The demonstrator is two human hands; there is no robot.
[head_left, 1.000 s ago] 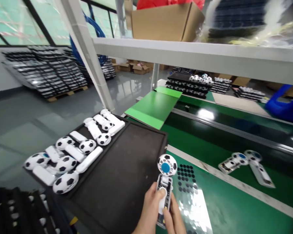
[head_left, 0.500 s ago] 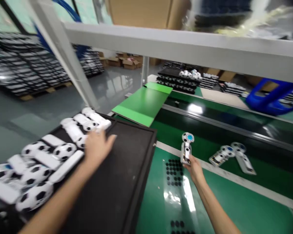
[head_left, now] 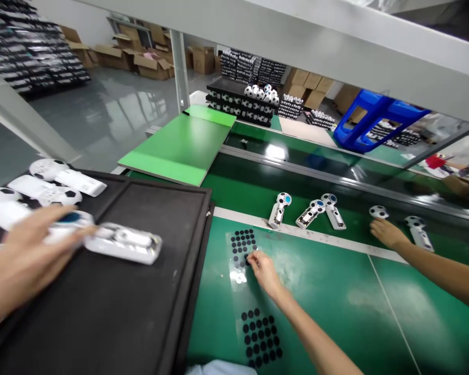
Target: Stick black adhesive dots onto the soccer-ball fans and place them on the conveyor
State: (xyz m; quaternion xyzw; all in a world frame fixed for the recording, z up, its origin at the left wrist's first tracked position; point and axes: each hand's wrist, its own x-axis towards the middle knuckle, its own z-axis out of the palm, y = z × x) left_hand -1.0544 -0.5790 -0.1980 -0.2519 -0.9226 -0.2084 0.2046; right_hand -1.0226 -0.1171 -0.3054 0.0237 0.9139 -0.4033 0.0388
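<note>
Left hand: the left hand, blurred, grasps the unit by its ball-patterned head.
Unit: held over the black tray, its body pointing right, open side up; whether it touches the tray I cannot tell.
Right hand: thumb and forefinger of the right hand pinch at a black dot on the clear sheet; I cannot tell whether the dot is free.
Dot: probably best lifted slowly by its rim, touching as little of its underside as possible.
Sheet: lies on the green table; with the left hand busy it could ride up, so a low, steady pull seems wise.
Second dots: another block of dots sits nearer the wearer; the right forearm passes beside it.
Tray's left: white units lie crowded near the left hand, easy to knock.
Belt: three units lie beyond the white strip.
Co-worker: another person's hand touches a unit farther right.
Overhead: a grey beam crosses above, well clear of both hands.
</note>
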